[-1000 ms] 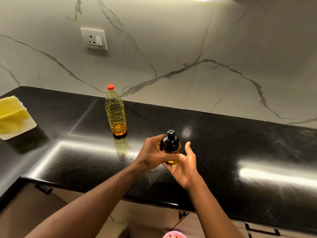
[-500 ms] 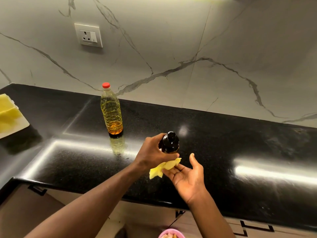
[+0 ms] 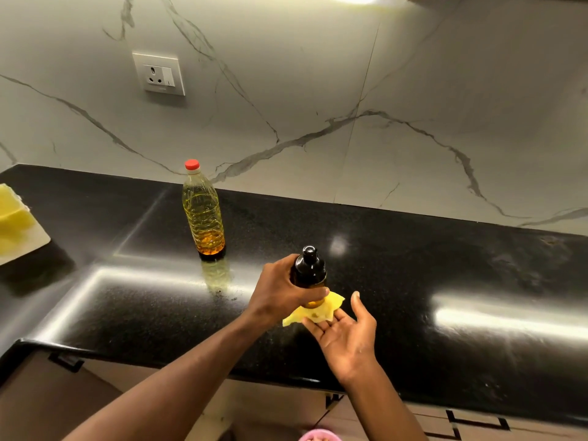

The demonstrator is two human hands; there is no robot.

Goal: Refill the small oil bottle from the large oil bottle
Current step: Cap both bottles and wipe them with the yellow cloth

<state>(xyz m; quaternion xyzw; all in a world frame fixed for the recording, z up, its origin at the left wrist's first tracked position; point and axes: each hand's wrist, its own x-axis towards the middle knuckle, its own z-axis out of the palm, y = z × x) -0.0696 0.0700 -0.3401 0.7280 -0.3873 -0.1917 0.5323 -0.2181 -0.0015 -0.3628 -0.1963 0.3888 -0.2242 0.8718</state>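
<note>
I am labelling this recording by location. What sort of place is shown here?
Most likely a home kitchen. A black polished countertop runs along a marble-look wall with a wall socket, a large oil bottle stands on it, and cabinet fronts show below its edge.

This is a home kitchen: a shiny black worktop point(image 3: 413, 249), a marble wall point(image 3: 318, 90) with a socket point(image 3: 159, 74), cupboards point(image 3: 477, 424) below, and a big oil bottle point(image 3: 203, 214)
</note>
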